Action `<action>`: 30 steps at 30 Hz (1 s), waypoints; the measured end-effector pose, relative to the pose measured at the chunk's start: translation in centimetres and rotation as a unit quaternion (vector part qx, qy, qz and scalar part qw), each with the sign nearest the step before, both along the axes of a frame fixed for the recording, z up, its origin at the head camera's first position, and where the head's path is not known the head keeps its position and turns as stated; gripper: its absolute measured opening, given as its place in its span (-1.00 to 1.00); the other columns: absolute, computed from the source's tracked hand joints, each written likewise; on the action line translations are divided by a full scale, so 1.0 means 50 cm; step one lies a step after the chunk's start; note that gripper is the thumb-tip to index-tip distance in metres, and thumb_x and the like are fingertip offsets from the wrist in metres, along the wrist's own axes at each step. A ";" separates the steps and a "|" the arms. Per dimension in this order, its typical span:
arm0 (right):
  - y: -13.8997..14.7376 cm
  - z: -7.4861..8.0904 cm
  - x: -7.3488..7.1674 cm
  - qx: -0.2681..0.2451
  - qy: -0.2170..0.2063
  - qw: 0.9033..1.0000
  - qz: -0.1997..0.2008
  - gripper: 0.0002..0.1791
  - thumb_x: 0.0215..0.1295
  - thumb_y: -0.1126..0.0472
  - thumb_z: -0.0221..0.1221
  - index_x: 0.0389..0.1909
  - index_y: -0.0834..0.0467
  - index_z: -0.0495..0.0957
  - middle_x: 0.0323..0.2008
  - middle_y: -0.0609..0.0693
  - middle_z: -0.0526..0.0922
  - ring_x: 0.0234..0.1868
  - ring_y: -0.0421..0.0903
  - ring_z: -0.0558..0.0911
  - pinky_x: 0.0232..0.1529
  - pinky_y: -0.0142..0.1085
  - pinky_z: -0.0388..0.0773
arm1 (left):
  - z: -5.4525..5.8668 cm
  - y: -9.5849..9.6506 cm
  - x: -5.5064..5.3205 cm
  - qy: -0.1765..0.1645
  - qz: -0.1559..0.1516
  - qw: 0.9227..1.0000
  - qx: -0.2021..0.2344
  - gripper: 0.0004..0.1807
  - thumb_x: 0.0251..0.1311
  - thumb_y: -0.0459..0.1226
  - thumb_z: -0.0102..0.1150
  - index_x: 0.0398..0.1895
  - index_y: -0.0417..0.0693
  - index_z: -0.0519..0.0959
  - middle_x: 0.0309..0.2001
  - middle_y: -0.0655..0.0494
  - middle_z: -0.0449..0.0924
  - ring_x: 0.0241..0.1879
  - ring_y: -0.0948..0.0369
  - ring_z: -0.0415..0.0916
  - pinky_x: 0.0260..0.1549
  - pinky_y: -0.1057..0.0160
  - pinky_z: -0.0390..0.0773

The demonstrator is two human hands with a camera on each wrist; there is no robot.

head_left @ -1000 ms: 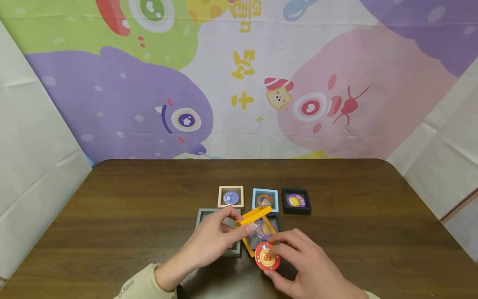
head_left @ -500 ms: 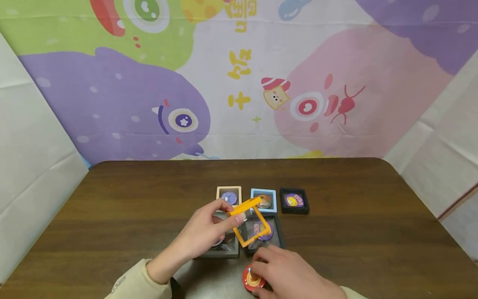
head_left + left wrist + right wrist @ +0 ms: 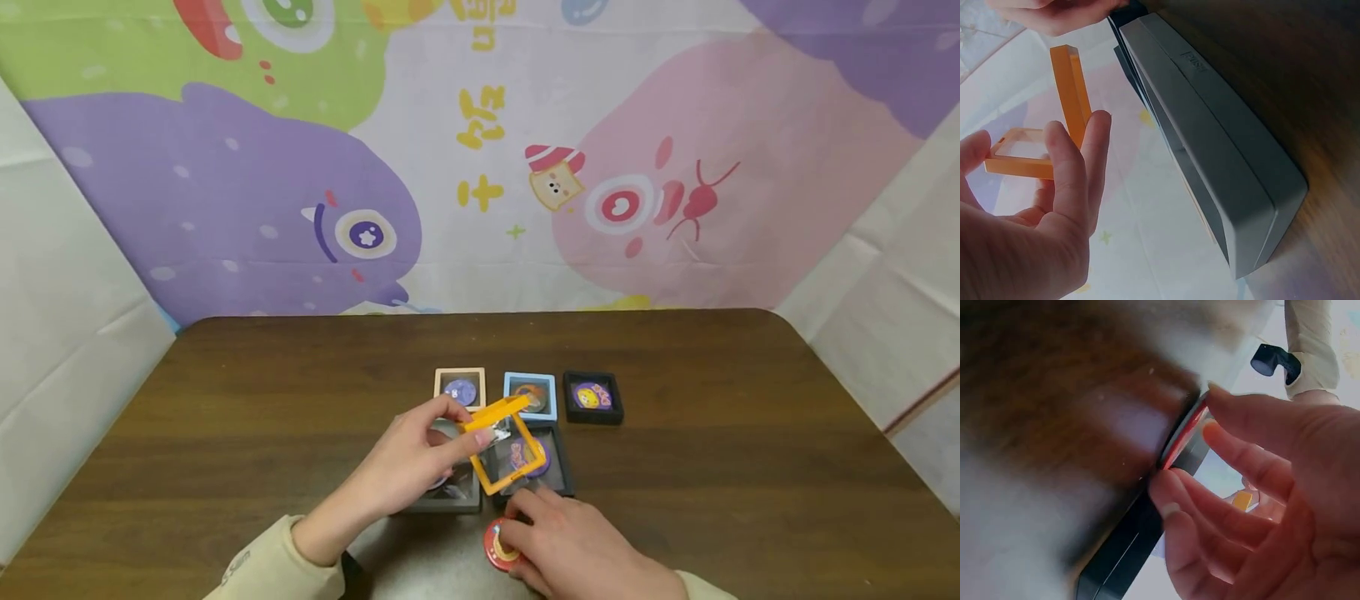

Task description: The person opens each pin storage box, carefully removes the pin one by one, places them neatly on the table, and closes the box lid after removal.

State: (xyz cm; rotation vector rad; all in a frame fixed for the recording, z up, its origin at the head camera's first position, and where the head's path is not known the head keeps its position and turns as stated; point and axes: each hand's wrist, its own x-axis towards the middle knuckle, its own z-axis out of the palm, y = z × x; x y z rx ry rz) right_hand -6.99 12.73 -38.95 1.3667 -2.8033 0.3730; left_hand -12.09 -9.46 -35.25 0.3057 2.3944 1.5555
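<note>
My left hand (image 3: 408,462) holds a small yellow-orange display frame (image 3: 506,408), its two hinged halves spread apart. In the left wrist view, fingers pinch one half of the yellow-orange frame (image 3: 1019,166) while the other half stands up. Nearer my body, my right hand (image 3: 581,537) grips a round red badge (image 3: 492,540) with a gold centre, low at the table. Edge-on in the right wrist view, the red badge (image 3: 1180,442) is between thumb and fingertips. Under the hands sit a larger grey case (image 3: 450,505) and a larger black case (image 3: 564,467), which holds a purple badge.
A cream frame (image 3: 459,372), a light blue frame (image 3: 552,398) and a small black frame (image 3: 615,414) stand in a row behind, each with a round badge inside. The brown wooden table (image 3: 300,375) ends at a printed cartoon cloth (image 3: 487,275).
My right hand has brought the red badge down toward my body, away from the yellow-orange frame. The left hand has shifted slightly left and turned the frame. Little differs over the last half second.
</note>
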 end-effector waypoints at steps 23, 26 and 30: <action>0.092 0.084 -0.062 -0.170 0.085 0.982 0.018 0.15 -0.07 -0.25 0.46 0.52 0.07 0.17 0.40 0.05 0.23 -0.21 -0.20 0.56 -0.26 -0.44 0.56 | 0.021 -0.015 0.004 -0.071 -0.093 0.990 0.083 -0.58 0.34 0.00 0.19 0.05 -0.12 0.48 -0.04 -0.05 0.57 -0.15 0.02 0.53 -0.21 0.09 0.54; 0.090 0.083 -0.059 -0.167 0.106 0.980 0.036 0.12 -0.07 -0.19 0.51 0.49 0.11 0.22 0.35 0.06 0.31 -0.12 -0.15 0.59 -0.20 -0.33 0.61 | 0.022 -0.016 0.007 -0.081 -0.112 0.986 0.099 -0.59 0.36 0.00 0.16 0.03 -0.12 0.48 -0.02 -0.08 0.54 -0.07 0.05 0.52 -0.18 0.06 0.56; 0.087 0.084 -0.054 -0.174 0.123 0.976 0.044 0.04 0.00 -0.15 0.50 0.46 0.14 0.27 0.28 0.04 0.37 -0.06 -0.14 0.59 -0.15 -0.28 0.62 | 0.023 -0.016 0.007 -0.078 -0.119 0.984 0.105 -0.60 0.39 0.00 0.13 0.01 -0.13 0.49 -0.02 -0.13 0.52 -0.05 0.05 0.50 -0.18 0.05 0.57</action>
